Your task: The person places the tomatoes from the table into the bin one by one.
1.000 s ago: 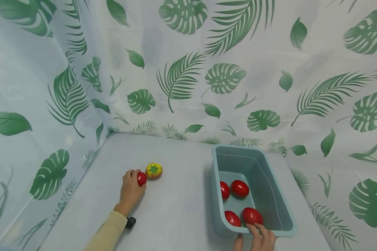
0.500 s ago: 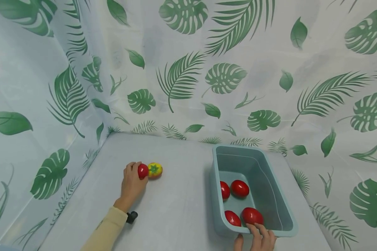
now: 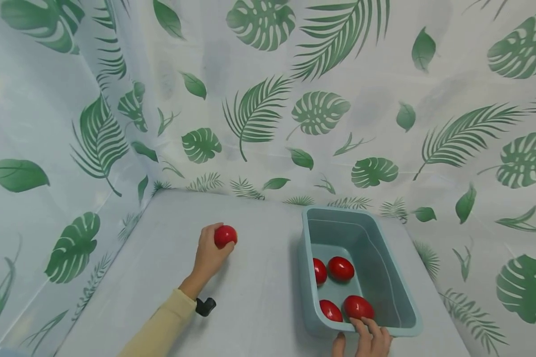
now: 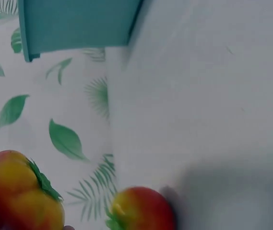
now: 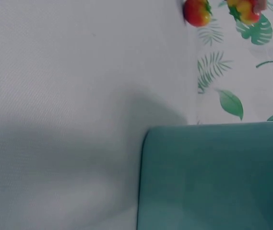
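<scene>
My left hand (image 3: 209, 254) grips a red tomato (image 3: 225, 236) and holds it lifted over the grey table, left of the teal bin (image 3: 339, 210). The left wrist view shows this tomato (image 4: 16, 194) with a yellow side and a green stalk. A second red-yellow tomato (image 4: 143, 208) lies on the table beyond it, hidden in the head view. The right wrist view shows both, the lying one (image 5: 196, 12) and the held one (image 5: 244, 9). My right hand (image 3: 366, 338) grips the bin's near rim, fingers curled over it. Several red tomatoes (image 3: 341, 268) lie in the bin.
A white curtain with green leaves (image 3: 259, 109) closes off the table at the back and on both sides. A bare stretch of table (image 3: 259, 297) lies between my left arm and the bin. A black wrist mount (image 3: 205, 306) sits under my left sleeve.
My left hand has picked the red tomato up from beside the yellow-topped one and carried it up and to the right. The right hand and the bin have not moved.
</scene>
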A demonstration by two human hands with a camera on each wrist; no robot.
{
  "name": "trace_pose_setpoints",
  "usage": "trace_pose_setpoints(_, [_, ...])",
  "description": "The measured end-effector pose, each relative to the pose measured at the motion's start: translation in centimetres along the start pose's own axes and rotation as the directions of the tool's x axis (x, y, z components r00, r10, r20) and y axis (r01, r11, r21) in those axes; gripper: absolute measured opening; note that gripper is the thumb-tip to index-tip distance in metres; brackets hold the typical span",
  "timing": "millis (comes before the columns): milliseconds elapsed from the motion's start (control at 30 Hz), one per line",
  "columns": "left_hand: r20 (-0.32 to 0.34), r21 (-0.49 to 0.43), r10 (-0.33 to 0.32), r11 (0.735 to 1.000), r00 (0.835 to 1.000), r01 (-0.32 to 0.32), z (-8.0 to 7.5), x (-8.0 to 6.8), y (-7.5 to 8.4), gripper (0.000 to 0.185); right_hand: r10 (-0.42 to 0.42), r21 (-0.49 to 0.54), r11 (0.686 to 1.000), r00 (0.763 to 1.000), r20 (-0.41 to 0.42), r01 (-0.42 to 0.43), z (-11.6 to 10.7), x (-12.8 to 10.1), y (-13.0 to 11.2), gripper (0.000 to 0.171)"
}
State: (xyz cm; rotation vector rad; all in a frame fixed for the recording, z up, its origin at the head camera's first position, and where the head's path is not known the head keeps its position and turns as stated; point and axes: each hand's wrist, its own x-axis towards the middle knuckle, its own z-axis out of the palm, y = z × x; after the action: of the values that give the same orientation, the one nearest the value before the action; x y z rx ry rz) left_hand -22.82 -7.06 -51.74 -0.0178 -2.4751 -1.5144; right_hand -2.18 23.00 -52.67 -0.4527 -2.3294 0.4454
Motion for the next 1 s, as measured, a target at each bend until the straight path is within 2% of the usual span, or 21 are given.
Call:
trace_pose_setpoints(267, [0.077,-0.061,0.096,0.994,0.992,-0.091,1.9,0.3,4.9,0.059,0.011,0.026,1.000,1.000,-0.006,-0.011,0.2,0.1,-0.1,0.065])
trace_pose_setpoints(500, [0.160,-0.164,0.223,0.967,0.962,-0.197,4.0,-0.2,8.7,0.057,0.023,0.066,0.998,0.999,-0.031,-0.021,0.6,0.1,0.0,0.059])
trace_pose_setpoints(800, [0.227,-0.211,0.303,0.943,0.926,-0.256,6.8,-1.3,11.2,0.059,-0.004,0.092,0.996,0.999,-0.052,0.009,0.7,0.1,0.1,0.060])
trace_pose_setpoints(1000, [0.269,-0.276,0.363,0.917,0.892,-0.289,8.3,-2.1,12.6,0.059,0.005,0.068,0.998,0.999,-0.044,-0.002,0.5,0.1,0.1,0.063])
